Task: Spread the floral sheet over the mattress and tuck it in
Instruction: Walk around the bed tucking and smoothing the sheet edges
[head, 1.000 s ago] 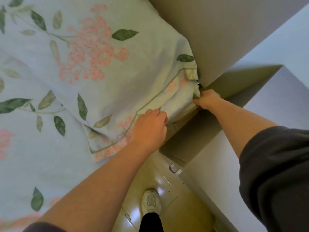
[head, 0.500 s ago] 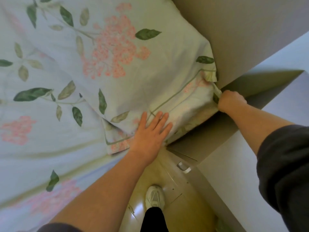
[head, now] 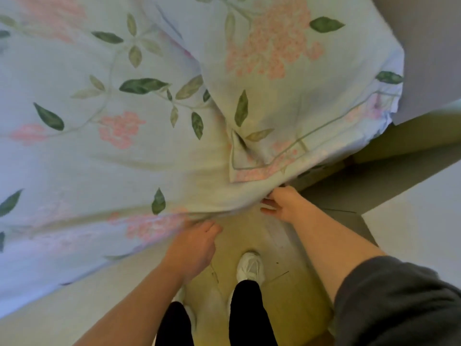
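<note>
The floral sheet (head: 104,151), pale blue with pink blossoms and green leaves, lies over the mattress and hangs down its near side. The mattress's beige side (head: 62,303) shows below the hem. My left hand (head: 195,244) is curled on the sheet's hanging edge. Further right, near the bed's head corner, my right hand (head: 283,203) pinches the same edge with its thumb on top and fingers beneath. The frame is slightly blurred.
A pillow (head: 287,71) in a matching floral case lies at the head of the bed. A grey headboard panel (head: 429,46) rises beside it. Grey furniture (head: 411,221) stands at the right. My white shoe (head: 249,267) is on the narrow beige floor strip.
Both hands have left the pillow corner by the headboard and dropped to the sheet's hanging edge. My view has pulled back and down, and now shows the bed's side and my legs.
</note>
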